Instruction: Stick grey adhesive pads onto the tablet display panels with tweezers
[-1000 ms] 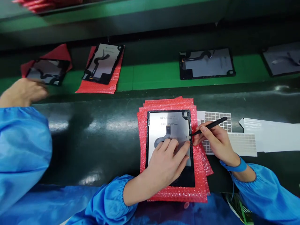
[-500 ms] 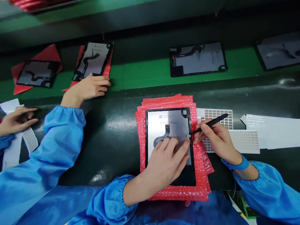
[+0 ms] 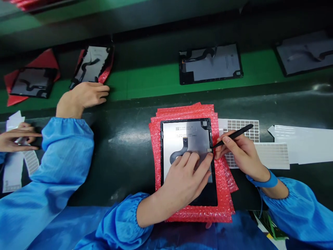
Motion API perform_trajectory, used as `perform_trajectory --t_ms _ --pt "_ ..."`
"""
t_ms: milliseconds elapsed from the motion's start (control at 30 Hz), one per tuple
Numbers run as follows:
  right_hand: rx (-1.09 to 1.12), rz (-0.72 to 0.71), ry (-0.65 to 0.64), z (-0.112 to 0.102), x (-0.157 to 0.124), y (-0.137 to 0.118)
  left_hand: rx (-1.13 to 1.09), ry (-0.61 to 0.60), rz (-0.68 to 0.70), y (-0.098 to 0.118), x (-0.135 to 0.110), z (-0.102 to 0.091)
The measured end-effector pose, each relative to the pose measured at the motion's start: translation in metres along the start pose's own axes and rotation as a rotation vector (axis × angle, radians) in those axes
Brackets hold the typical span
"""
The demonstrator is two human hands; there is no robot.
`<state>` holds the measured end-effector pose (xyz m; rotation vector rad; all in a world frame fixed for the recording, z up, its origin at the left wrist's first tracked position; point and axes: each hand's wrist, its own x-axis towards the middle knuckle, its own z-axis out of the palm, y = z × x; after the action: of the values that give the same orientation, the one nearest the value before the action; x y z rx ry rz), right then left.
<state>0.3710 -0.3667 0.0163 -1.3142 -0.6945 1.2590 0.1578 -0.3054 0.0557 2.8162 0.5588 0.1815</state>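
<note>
A tablet display panel (image 3: 171,139) lies silver back upward on stacked red bubble-wrap sheets (image 3: 225,198). My left hand (image 3: 182,180) rests on it, fingers apart, the index fingertip beside a small pale sticker (image 3: 209,150) at the right edge. A dark flex cable (image 3: 179,154) curves partly beneath that hand. My right hand (image 3: 240,152), with a blue wrist strap (image 3: 269,180), is closed around slim black tweezers (image 3: 238,133), whose tip points at the panel's right frame near the sticker. Sheets of small stickers (image 3: 244,126) lie beneath and behind the right hand.
White backing paper (image 3: 304,144) lies to the right. Along the green strip (image 3: 145,76) are more display panels (image 3: 210,64). At left, a co-worker's arm (image 3: 67,149) reaches toward a panel (image 3: 91,62); another co-worker's hand (image 3: 19,139) is over white label strips (image 3: 14,170).
Panels on the green strip have shifted left in view. The co-worker's reaching hand moved left with a panel's red wrap. My hands, the tweezers and the panel hardly moved.
</note>
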Motion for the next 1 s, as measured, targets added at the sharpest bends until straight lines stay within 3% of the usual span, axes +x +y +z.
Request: perform_trajectory --t_ms 367,867,1000 --pt "-0.012 0.001 0.029 0.001 -0.001 0.0 0.017 -0.003 -0.018 0.003 0.005 0.0" --pt "0.13 0.0 0.006 0.0 0.001 0.0 -0.028 -0.019 -0.045 0.005 0.011 -0.002" --pt "0.145 0.006 0.037 -0.01 0.002 -0.005 -0.02 -0.017 -0.04 0.006 0.013 -0.002"
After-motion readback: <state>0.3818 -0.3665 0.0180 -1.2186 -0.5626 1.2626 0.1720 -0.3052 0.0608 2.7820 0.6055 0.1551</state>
